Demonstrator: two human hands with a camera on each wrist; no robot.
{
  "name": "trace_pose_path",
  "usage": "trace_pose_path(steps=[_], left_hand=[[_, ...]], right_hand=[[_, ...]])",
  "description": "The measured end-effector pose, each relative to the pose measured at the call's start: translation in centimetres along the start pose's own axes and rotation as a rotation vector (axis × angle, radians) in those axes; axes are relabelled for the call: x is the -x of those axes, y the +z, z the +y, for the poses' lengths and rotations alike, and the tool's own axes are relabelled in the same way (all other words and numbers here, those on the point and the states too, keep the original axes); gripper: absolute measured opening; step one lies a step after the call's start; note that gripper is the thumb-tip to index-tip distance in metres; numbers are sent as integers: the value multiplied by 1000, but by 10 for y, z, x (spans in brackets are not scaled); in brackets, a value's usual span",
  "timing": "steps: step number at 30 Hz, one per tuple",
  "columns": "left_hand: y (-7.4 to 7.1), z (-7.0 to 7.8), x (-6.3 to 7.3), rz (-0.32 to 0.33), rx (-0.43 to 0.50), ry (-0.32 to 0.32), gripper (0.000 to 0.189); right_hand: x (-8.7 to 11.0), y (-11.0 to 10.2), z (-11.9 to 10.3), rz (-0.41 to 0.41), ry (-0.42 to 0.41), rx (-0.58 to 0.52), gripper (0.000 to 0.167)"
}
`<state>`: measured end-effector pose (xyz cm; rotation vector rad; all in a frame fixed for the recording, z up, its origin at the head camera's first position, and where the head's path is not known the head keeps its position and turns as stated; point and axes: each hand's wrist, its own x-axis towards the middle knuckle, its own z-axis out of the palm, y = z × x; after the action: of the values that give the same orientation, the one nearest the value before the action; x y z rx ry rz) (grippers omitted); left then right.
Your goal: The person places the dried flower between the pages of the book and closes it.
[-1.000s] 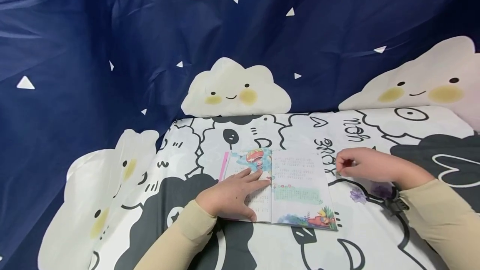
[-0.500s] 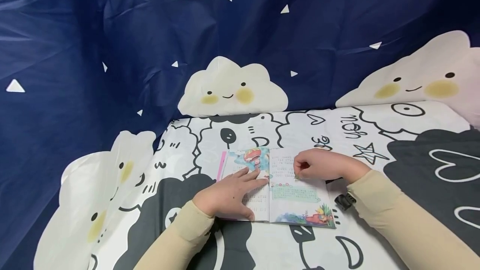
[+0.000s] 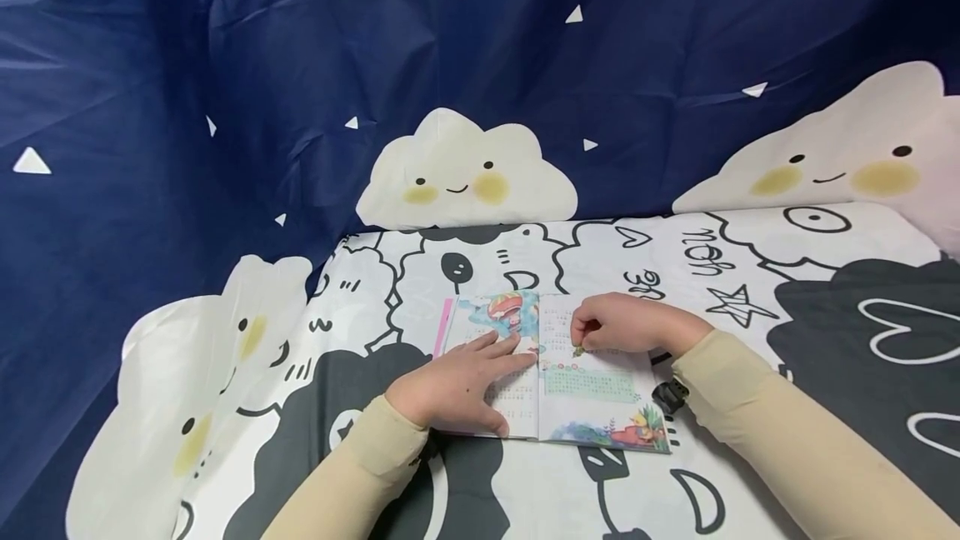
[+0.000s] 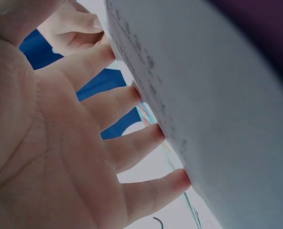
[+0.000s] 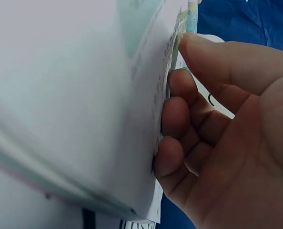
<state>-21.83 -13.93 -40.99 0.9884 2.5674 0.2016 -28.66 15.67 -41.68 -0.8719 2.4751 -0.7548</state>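
Note:
An open book (image 3: pixel 596 427) with printed text and coloured pictures lies on the patterned cloth. My left hand (image 3: pixel 465 386) rests on its left page with fingers spread and straight; in the left wrist view the fingertips (image 4: pixel 177 179) touch the paper. Over the upper part of the right page, my right hand (image 3: pixel 622 323) pinches a small, thin yellow-green piece (image 3: pixel 578 351) between thumb and forefinger. The right wrist view shows the edge of this piece (image 5: pixel 179 39) at the thumb tip, and the other fingers curled against the page. Its exact kind is too small to tell.
The white cloth (image 3: pixel 555 490) with black cartoon drawings spreads under the book. A pink edge (image 3: pixel 442 327) shows along the book's left side. Behind stands dark blue fabric (image 3: pixel 315 40) with white triangles and cloud shapes (image 3: pixel 465 169).
My right hand has moved left from beside the book onto the right page, carrying the small piece. The left hand stays on the left page.

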Motion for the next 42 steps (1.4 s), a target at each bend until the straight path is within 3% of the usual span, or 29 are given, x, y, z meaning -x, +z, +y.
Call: trace_pose_path(steps=[11,18,27,35,38,42], left_hand=[[0,0,0,-1,-10,-9,99],[1,1,1,-7,2,-13,99],[-1,1,-1,1,-7,-6,100],[1,0,0,8,-8,-2,99],[2,0,0,9,-9,-7,99],[2,0,0,13,-15,-12,99]], right_hand=[[9,-6,14,65,-16,50,35],[24,-18,29,105,63,98,44],[31,-20,42,154,170,120,72],[31,-17,48,195,161,130,65],[30,-17,49,242,161,153,52],[29,-19,47,295,176,210,17]])
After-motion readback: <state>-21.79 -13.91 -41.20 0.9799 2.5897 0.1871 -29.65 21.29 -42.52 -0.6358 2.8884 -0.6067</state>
